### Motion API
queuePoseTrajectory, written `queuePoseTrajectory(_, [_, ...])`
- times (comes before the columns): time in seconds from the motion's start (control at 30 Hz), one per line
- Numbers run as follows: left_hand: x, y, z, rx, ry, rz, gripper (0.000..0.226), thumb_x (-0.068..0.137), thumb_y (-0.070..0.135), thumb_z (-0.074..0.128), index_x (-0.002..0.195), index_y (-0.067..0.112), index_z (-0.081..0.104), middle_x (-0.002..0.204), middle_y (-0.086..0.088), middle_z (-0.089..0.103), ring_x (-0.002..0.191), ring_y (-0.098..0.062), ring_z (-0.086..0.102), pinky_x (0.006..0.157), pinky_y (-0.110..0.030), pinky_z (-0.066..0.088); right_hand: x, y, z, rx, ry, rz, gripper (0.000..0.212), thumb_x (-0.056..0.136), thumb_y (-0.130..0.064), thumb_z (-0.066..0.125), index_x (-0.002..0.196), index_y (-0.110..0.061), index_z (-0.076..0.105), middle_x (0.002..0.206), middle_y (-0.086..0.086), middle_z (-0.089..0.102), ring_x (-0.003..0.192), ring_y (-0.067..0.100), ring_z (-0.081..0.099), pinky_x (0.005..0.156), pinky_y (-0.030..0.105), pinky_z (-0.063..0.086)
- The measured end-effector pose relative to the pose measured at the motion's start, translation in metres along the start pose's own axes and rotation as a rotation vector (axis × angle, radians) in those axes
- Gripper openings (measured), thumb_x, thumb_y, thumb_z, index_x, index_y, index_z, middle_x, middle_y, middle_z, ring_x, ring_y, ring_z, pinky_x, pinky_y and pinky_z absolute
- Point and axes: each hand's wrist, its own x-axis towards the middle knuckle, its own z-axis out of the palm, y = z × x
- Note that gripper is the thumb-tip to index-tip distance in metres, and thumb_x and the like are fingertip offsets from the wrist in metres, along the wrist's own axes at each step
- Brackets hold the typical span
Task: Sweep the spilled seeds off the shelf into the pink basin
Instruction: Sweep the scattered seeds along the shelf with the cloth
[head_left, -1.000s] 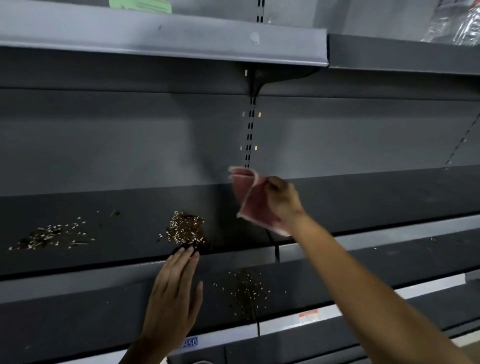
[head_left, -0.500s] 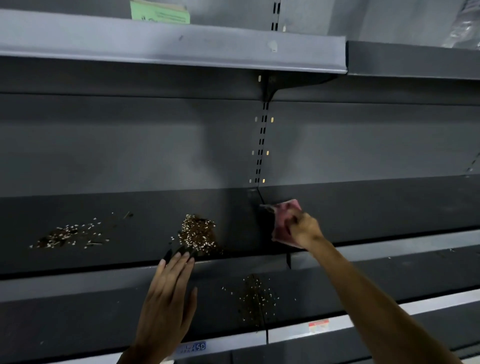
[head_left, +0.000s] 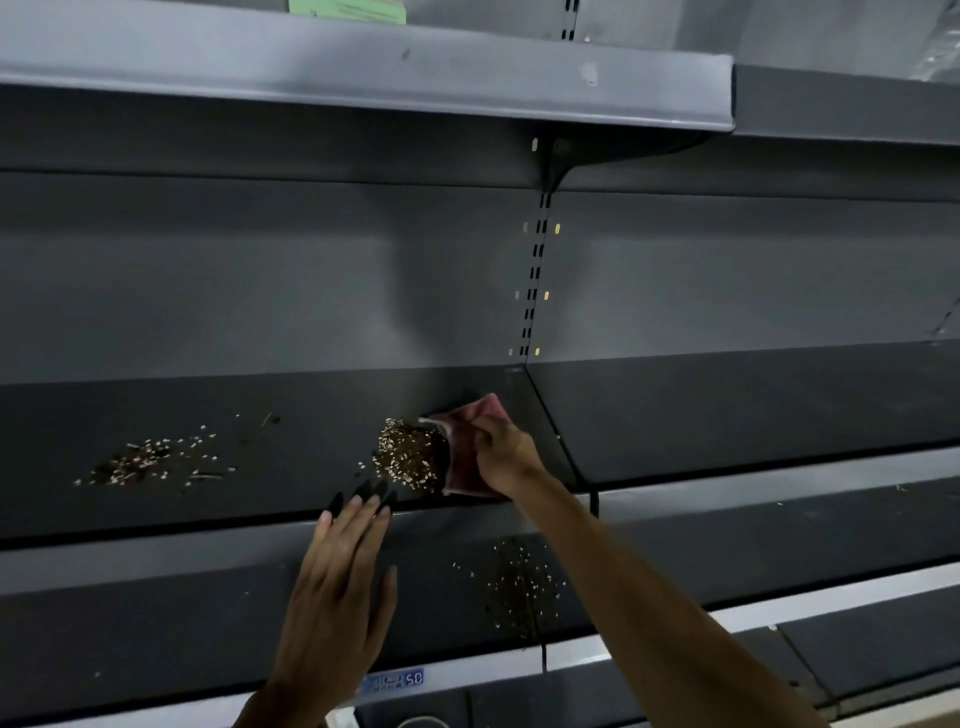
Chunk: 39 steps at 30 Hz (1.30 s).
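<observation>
My right hand (head_left: 506, 457) grips the folded pink cloth (head_left: 465, 457), fingers curled round it. The cloth's left edge sits against the right side of the nearest seed pile (head_left: 413, 457) on the shelf (head_left: 208, 514). My left hand (head_left: 337, 587) is released, fingers straight and close together. Its tips are up at the shelf's front lip (head_left: 156, 551), just below and left of that pile. Whether they touch the lip I cannot tell, as the view is dim there.

The main risk is that the pink basin is not plainly in view. If I drag the pile over the lip with only a flat palm beneath, seeds will likely slip past my fingers. They would land on the lower shelf (head_left: 156, 623), where a scatter of seeds (head_left: 519, 587) already lies. A quick stroke would probably also spray the loose, light grains sideways. The cloth is narrow enough that some may escape round its ends. Pushing left rather than forward would merely carry the pile towards the second patch (head_left: 150, 462), well apart on the same shelf.

The pile is a rough oval. Its long axis runs from the back of the shelf toward the front lip, leaning slightly rightward as it comes forward. The cloth's working edge lies along that same line, so it meets the pile broadside and faces left.
</observation>
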Motion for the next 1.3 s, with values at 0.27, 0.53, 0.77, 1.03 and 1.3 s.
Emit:
queuePoseTrajectory(0.27, [0.001, -0.016, -0.017, 0.024, 0.053, -0.049, 0.049, 0.097, 0.029, 0.038, 0.134, 0.0, 0.051, 0.138, -0.018, 0.054, 0.137, -0.027, 0.041, 0.12, -0.049, 0.021, -0.002, -0.027, 0.025, 0.132, -0.007, 0.025, 0.039, 0.097, -0.018, 0.029, 0.128, -0.022, 0.053, 0.127, 0.016, 0.055, 0.111, 0.03, 0.054, 0.09, 0.027, 0.042])
queuePoseTrajectory(0.53, [-0.009, -0.044, -0.029, 0.082, 0.06, -0.068, 0.049, 0.095, 0.026, 0.042, 0.132, -0.003, 0.053, 0.136, -0.019, 0.055, 0.134, -0.03, 0.045, 0.119, -0.049, 0.024, 0.002, -0.043, 0.039, 0.269, 0.038, 0.091, 0.039, 0.096, -0.018, 0.031, 0.127, -0.023, 0.055, 0.122, 0.013, 0.06, 0.108, 0.029, 0.057, 0.081, 0.026, 0.041])
queuePoseTrajectory(0.77, [-0.009, -0.049, -0.025, 0.057, 0.059, -0.061, 0.05, 0.094, 0.028, 0.042, 0.133, -0.001, 0.052, 0.134, -0.017, 0.056, 0.125, -0.03, 0.048, 0.12, -0.043, 0.022, 0.005, -0.031, -0.014, 0.549, 0.306, 0.17, 0.028, 0.095, -0.013, 0.04, 0.105, -0.013, 0.067, 0.109, 0.013, 0.068, 0.096, 0.029, 0.065, 0.088, 0.038, 0.054])
queuePoseTrajectory(1.03, [-0.013, -0.052, -0.015, 0.106, 0.129, -0.039, 0.049, 0.094, 0.025, 0.044, 0.134, -0.003, 0.051, 0.137, -0.019, 0.052, 0.127, -0.034, 0.047, 0.119, -0.048, 0.024, 0.004, 0.027, -0.089, 0.596, 0.463, 0.187, 0.022, 0.092, -0.015, 0.048, 0.091, -0.02, 0.069, 0.102, 0.012, 0.07, 0.091, 0.029, 0.068, 0.087, 0.047, 0.055])
queuePoseTrajectory(1.3, [-0.014, -0.05, -0.008, 0.216, 0.196, -0.023, 0.047, 0.095, 0.025, 0.044, 0.132, -0.002, 0.051, 0.134, -0.018, 0.054, 0.127, -0.033, 0.047, 0.119, -0.049, 0.025, 0.025, 0.038, -0.068, 0.48, 0.346, 0.085, 0.026, 0.097, -0.015, 0.039, 0.103, -0.01, 0.064, 0.095, 0.01, 0.066, 0.082, 0.026, 0.065, 0.072, 0.031, 0.057])
